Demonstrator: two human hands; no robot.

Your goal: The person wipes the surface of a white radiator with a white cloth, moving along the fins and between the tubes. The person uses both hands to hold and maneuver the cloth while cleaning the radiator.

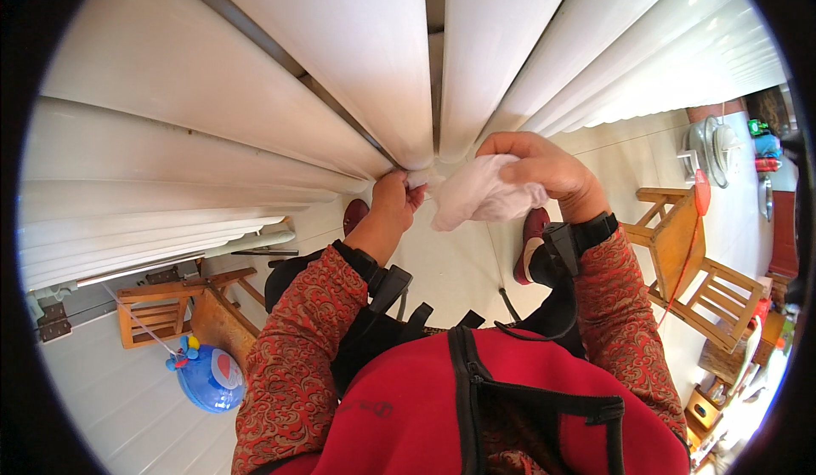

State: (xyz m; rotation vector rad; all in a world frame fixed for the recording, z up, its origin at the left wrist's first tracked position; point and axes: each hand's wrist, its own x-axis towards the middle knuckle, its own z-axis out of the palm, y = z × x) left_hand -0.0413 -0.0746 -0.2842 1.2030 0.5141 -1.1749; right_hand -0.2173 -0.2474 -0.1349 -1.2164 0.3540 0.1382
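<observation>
White radiator columns (pixel 382 79) fan out in front of me, with narrow dark gaps between them. My left hand (pixel 396 204) is at the lower end of the columns, its fingers closed on a small end of thin white cloth (pixel 417 180). To the right, my right hand (pixel 542 165) grips a larger crumpled bundle of white cloth (pixel 478 194) just below the columns. Whether both pieces belong to one cloth is unclear. The fingertips of my left hand are partly hidden against a column.
A wooden chair (pixel 679 245) with a red fly swatter (pixel 702 193) stands on the right, a fan (pixel 717 150) beyond it. On the left are another wooden chair (pixel 223 319) and a blue balloon (pixel 210 379). Pale floor tiles (pixel 446 271) lie below.
</observation>
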